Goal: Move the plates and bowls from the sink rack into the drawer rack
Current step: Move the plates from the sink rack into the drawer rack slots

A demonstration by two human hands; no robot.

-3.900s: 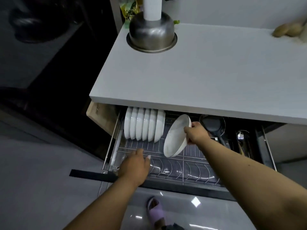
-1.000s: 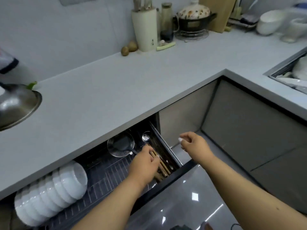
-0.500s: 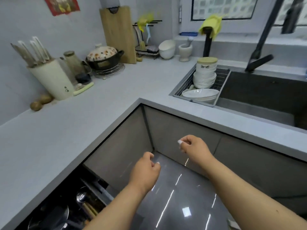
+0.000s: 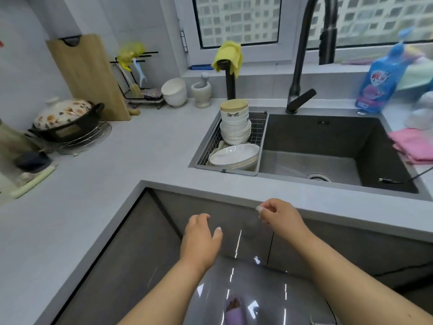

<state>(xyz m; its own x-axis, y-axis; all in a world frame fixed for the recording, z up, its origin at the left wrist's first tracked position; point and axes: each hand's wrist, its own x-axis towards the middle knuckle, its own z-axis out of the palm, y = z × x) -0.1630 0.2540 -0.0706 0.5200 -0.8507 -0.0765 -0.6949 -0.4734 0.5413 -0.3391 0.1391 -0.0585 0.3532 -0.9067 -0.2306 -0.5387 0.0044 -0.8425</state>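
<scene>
The sink rack hangs at the left end of the dark sink. In it stands a tall stack of white bowls with a wooden lid on top, and in front of that a short stack of shallow white plates. My left hand hovers below the counter edge with loosely curled fingers, holding nothing. Further right, my right hand is level with the counter edge, fingers loosely curled and empty. Both hands are well short of the rack. The drawer rack is out of view.
A black tap rises behind the sink. A blue detergent bottle and a pink cloth lie at the right. A lidded pot, a chopping board and white bowls stand on the left counter.
After placing a plate in the drawer rack, my view has swung right from the drawer to the sink. Both empty hands have risen toward the counter edge.
</scene>
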